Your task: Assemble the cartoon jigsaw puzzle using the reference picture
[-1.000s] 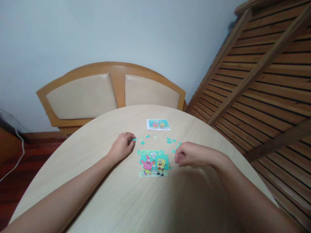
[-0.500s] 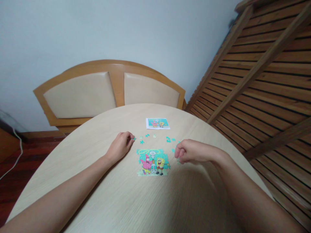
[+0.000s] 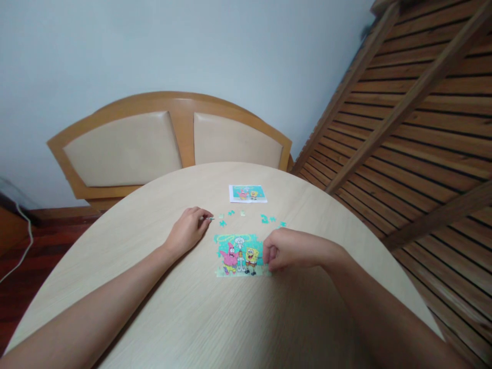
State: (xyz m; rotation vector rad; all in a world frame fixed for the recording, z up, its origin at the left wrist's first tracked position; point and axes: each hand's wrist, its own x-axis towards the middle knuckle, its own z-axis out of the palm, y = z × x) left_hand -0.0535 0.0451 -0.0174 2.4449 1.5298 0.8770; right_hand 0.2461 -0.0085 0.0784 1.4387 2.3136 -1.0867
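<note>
A partly assembled jigsaw puzzle with cartoon figures on a turquoise ground lies flat on the table. My right hand is at its right edge, fingers pinched together at the lower right corner on a puzzle piece that they mostly cover. Up and to the left of the puzzle, my left hand rests on the table and pinches a small puzzle piece between thumb and forefinger. Loose puzzle pieces lie just beyond the puzzle, near my left fingertips. More loose pieces lie beyond my right hand.
A picture card showing the same cartoon figures lies farther back on the round wooden table. Behind the table stands a wooden bench back with cream padded panels. A slatted wooden structure rises at the right. A white cable hangs at the left.
My right hand has moved left from beside the puzzle onto its right edge, bringing a piece to the lower right corner. My left hand stays in place with its piece.
</note>
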